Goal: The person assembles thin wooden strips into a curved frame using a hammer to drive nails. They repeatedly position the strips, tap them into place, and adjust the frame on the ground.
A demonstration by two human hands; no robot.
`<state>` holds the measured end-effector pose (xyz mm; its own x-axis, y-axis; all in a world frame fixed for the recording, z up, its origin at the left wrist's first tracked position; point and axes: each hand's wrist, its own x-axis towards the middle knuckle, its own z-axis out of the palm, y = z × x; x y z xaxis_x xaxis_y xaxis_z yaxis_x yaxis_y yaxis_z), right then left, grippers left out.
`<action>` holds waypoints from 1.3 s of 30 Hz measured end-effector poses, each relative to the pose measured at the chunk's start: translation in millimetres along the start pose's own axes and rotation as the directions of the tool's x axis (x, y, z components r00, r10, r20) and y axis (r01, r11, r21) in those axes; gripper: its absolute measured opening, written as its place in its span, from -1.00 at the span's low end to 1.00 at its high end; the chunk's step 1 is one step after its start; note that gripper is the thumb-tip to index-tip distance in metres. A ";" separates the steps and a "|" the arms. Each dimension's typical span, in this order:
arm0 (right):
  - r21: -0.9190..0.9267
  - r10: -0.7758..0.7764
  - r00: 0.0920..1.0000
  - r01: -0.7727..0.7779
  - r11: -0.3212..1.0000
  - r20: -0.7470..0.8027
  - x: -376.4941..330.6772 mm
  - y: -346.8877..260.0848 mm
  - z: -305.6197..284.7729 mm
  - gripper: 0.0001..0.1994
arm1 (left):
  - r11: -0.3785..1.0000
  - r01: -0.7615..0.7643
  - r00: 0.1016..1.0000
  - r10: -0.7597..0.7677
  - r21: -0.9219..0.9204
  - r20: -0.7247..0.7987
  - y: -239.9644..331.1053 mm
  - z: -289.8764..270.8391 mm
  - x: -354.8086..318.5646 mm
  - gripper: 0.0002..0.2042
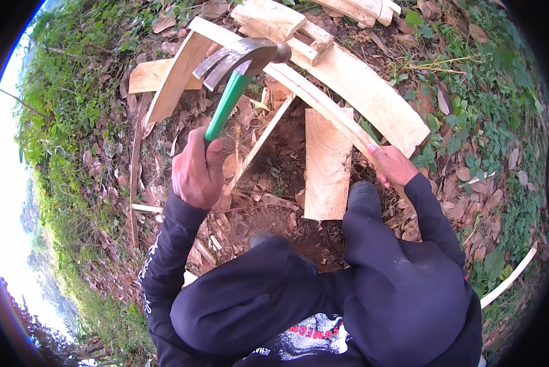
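Note:
My left hand [196,169] is closed around the green handle of a claw hammer [227,105], its steel head raised in front of the long wooden plank. My right hand [392,165] grips the near right end of that plank [321,104], which runs on edge from upper left to lower right. At the plank's far left end, another board [178,79] meets it at an angle. A short sawn board [327,168] lies beside my right foot, below the plank. A thin wooden strip [262,142] slants between the hammer and that board.
Beyond the plank lies a wide board [372,95] with smaller wood pieces [274,19] on its far end. Another light board [151,76] sticks out at the left. Dry leaves [464,202] and green plants [73,183] cover much of the ground. My bent knees [409,293] are close by.

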<state>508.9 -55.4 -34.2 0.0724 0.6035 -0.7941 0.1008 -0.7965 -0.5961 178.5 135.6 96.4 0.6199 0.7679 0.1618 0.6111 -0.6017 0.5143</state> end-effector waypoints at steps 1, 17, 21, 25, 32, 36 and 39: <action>0.013 -0.002 1.000 0.002 1.000 0.008 3.7 5.4 0.5 -0.42 | 0.997 0.024 1.000 -0.025 -0.073 -0.014 -3.3 13.5 2.3 -0.82; 0.134 0.085 0.995 -0.091 0.987 0.050 33.1 0.6 51.9 -0.46 | 0.989 -0.067 0.948 0.021 0.135 0.316 -76.9 31.3 21.0 -0.70; 0.158 0.085 0.995 -0.091 0.983 0.042 43.4 -11.6 53.1 -0.49 | 0.961 -0.054 0.998 0.056 -0.271 -0.002 -87.9 35.5 13.5 -0.76; 0.211 0.129 0.992 -0.128 0.969 0.011 35.9 -12.0 68.8 -0.51 | 0.980 -0.121 0.920 0.051 0.158 0.390 -92.3 28.6 9.1 -0.80; 0.199 0.082 0.996 -0.084 0.976 0.020 37.2 -12.1 73.6 -0.52 | 0.979 -0.142 0.921 0.075 0.150 0.383 -117.7 50.5 -2.1 -0.76; 0.183 0.090 0.995 -0.082 0.980 -0.041 43.3 -11.8 76.0 -0.51 | 0.978 -0.177 0.979 0.186 -0.110 0.081 -82.7 18.5 19.8 -0.73; 0.158 0.072 0.997 -0.075 0.985 0.024 40.8 -1.8 76.6 -0.47 | 0.997 0.003 0.972 0.017 -0.083 0.236 -98.6 36.5 -3.4 -0.76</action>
<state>435.7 -32.2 -74.6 0.0552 0.5434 -0.8377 -0.0630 -0.8354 -0.5461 134.1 184.3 14.3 0.7287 0.6841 -0.0325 0.5699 -0.5794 0.5827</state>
